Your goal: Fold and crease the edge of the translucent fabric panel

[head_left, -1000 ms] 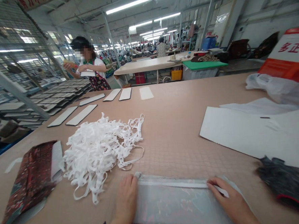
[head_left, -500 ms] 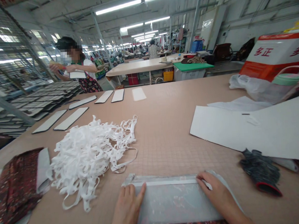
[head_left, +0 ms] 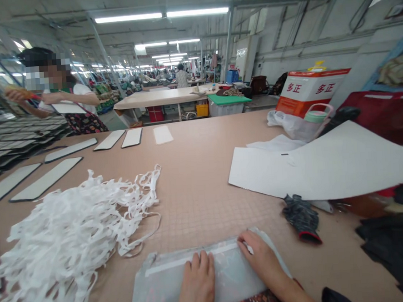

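Here, the white strip runs sideways along the far edge of the cloth, left hand lying flat beside it, right hand pinching its end.

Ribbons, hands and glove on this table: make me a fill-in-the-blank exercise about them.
The tangled ribbons are coloured ____. The hand nearer the ribbons is the person's ____ one. The dark glove lies to the ____ of the ribbons. The glove's cuff is coloured ____.

Missing words: white; left; right; red.
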Tool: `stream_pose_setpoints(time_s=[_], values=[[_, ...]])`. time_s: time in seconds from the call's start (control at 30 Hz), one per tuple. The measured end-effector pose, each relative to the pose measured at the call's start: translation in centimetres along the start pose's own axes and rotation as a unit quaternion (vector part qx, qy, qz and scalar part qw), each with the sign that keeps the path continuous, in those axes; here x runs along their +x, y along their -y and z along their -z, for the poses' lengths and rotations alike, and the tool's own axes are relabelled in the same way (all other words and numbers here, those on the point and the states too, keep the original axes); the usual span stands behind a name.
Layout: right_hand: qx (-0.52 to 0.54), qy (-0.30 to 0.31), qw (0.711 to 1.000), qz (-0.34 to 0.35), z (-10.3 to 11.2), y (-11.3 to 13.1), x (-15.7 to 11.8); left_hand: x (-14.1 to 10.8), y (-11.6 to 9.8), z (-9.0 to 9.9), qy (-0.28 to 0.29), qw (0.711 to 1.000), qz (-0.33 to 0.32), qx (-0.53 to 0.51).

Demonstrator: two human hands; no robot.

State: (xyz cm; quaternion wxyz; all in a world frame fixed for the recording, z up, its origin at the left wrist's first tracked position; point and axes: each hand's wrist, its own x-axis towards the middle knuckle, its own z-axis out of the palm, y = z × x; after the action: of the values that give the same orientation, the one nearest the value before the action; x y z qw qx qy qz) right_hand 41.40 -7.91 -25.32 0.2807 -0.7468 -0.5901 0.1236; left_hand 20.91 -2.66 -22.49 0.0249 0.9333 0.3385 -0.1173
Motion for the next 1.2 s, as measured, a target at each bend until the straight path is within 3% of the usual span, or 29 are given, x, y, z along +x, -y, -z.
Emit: stream_pose_setpoints(time_s=[0.13, 0.33, 0.43, 0.53, 1.2], values=[[-0.006, 0.004, 1.0, -0.017, 0.6, -0.2, 0.2, 0.2, 0.1, -1.4, -0.027, 0.999, -0.001, 0.023], [0.018, -0.002, 0.995, -0.101, 3.2, -2.7, 0.6, 0.4, -0.3, -1.0, -0.108, 0.991, -0.014, 0.073], [0.035, -0.004, 0.991, -0.133, 4.3, -3.7, 0.8, 0.6, -0.6, -1.0, -0.131, 0.986, -0.039, 0.096], [0.054, -0.005, 0.987, -0.15, 4.6, -3.9, 1.0, 0.9, -0.9, -1.1, -0.142, 0.984, -0.024, 0.101], [0.01, 0.027, 0.993, -0.115, 4.8, -2.9, 1.4, 1.2, -1.4, -0.8, -0.14, 0.985, -0.019, 0.095]])
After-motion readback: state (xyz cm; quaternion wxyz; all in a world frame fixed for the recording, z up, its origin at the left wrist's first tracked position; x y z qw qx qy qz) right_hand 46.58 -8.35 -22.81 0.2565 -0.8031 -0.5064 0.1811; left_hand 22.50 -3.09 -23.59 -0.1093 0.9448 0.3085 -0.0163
